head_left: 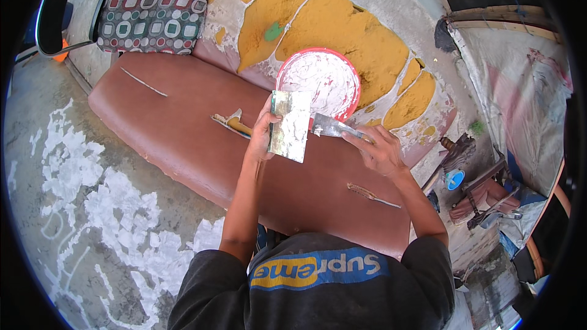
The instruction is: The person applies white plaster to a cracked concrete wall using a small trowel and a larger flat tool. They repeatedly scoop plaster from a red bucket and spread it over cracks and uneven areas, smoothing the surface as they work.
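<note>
My left hand (263, 131) grips a flat rectangular plate (281, 134) by its left edge, thumb on top. White paste is smeared over the plate's face, mostly on its right side. In my right hand (380, 151) is a putty knife (330, 126), held by the handle, its metal blade pointing left. The blade tip lies close to the plate's right edge; I cannot tell whether they touch. Just beyond both hands, a round red basin (357, 82) holds white paste (318, 79), spread thickly over its inside.
Below my hands stretches a torn brown sofa seat (177, 104); its backrest (330, 18) shows bare yellow foam. A patterned cushion (153, 9) lies at the far left. White patches mark the concrete floor (36, 98). Right of the sofa are a small blue bowl (454, 179) and a hanging sheet (507, 98).
</note>
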Action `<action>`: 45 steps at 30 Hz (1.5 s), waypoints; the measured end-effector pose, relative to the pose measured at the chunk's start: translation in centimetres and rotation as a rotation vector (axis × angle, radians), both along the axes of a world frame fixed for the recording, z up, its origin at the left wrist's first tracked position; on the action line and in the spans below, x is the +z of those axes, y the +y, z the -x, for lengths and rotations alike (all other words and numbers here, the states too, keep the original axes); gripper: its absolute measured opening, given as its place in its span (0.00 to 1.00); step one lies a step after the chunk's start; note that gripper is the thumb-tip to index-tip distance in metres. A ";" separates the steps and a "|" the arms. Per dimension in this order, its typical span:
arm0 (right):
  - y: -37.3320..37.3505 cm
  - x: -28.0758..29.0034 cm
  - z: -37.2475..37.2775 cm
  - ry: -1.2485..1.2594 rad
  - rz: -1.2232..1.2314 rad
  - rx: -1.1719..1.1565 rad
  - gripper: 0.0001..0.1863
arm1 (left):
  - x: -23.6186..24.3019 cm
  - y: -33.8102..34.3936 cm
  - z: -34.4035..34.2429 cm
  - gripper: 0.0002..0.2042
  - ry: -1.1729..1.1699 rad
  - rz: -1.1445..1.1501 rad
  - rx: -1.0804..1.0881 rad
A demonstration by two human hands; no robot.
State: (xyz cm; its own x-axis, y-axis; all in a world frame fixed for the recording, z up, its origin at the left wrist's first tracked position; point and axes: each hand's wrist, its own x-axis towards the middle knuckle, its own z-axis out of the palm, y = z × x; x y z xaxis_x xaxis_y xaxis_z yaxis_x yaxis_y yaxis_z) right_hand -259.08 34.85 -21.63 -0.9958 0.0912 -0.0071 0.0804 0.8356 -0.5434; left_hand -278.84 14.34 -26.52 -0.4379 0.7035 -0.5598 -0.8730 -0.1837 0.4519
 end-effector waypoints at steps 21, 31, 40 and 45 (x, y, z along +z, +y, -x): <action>4.0 -26.0 10.7 -0.811 0.377 -0.062 0.15 | -16.6 -6.0 2.1 0.20 -0.229 0.145 0.194; 2.2 -26.7 12.4 -0.703 0.397 -0.084 0.13 | -16.9 -5.6 0.7 0.20 -0.243 0.150 0.246; 1.7 -26.0 13.6 -0.613 0.413 0.006 0.16 | -15.4 -4.6 0.5 0.20 -0.252 0.191 0.281; 1.2 -27.2 12.5 -0.610 0.643 -0.050 0.15 | -14.8 -4.2 -0.1 0.21 -0.252 0.212 0.289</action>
State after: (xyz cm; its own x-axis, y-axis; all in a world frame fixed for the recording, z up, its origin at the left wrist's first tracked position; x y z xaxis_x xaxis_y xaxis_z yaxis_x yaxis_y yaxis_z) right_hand -271.56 36.03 -48.86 -0.7968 -0.0698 -0.6002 0.5376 0.3714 -0.7570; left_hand -278.76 10.15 -41.33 -0.4307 0.4302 -0.7933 -0.8873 -0.3625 0.2852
